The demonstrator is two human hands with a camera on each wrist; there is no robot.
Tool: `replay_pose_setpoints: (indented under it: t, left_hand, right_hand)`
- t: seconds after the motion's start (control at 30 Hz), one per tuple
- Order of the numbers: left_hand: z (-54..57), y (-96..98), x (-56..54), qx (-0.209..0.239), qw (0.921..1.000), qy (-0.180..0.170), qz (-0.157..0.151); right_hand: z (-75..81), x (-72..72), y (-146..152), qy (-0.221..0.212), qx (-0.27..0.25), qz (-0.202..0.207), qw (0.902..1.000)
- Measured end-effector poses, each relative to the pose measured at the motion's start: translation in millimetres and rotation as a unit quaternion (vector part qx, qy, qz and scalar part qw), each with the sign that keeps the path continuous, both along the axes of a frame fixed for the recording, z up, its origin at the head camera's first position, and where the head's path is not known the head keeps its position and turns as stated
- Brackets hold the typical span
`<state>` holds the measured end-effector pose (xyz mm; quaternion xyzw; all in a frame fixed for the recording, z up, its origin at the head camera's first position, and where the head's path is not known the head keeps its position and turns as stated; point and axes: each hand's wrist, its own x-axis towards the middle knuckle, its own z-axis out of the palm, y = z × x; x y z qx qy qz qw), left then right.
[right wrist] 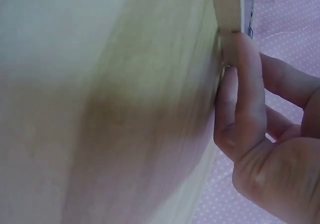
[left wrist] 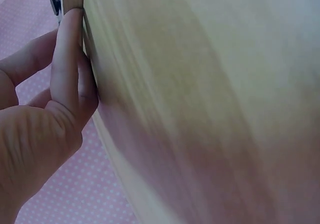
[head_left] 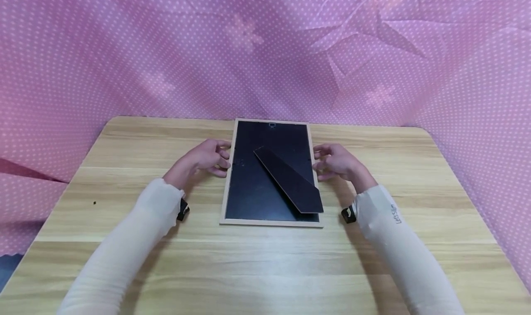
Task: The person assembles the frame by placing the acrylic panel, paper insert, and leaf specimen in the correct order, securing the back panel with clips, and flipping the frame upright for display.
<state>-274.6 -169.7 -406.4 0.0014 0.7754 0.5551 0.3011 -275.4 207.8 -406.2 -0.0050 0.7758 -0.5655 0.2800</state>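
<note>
A photo frame (head_left: 271,172) lies back side up on the wooden table. Its backing is black, its rim pale wood, and its black easel stand (head_left: 289,181) slants across the lower right part. At the frame's left edge is my left hand (head_left: 210,157), its fingertips against the rim. My right hand (head_left: 337,161) mirrors it at the right edge. Each wrist view shows fingers of the left hand (left wrist: 62,83) and the right hand (right wrist: 250,98) touching the side of the rim. Neither thumb visibly wraps over the backing.
The light wood table (head_left: 265,269) extends around the frame. Behind it and at both sides hangs a pink dotted cloth (head_left: 265,52). A small dark spot (head_left: 94,202) shows on the tabletop at left.
</note>
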Motion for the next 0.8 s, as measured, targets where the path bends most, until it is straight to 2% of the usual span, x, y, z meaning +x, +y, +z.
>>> replay_pose_setpoints:
  t: [0.33,0.8]
  left_hand:
    - [-4.3,-1.0,0.2,0.025,0.9995,-0.007,0.021]
    - [-1.7,0.5,1.1,0.031,0.9983,-0.020,0.044]
  right_hand:
    - [-0.2,-1.4,-2.6,-0.009,0.010,-0.010,0.9999]
    - [-2.9,-0.5,-2.9,0.001,0.009,-0.026,0.9996]
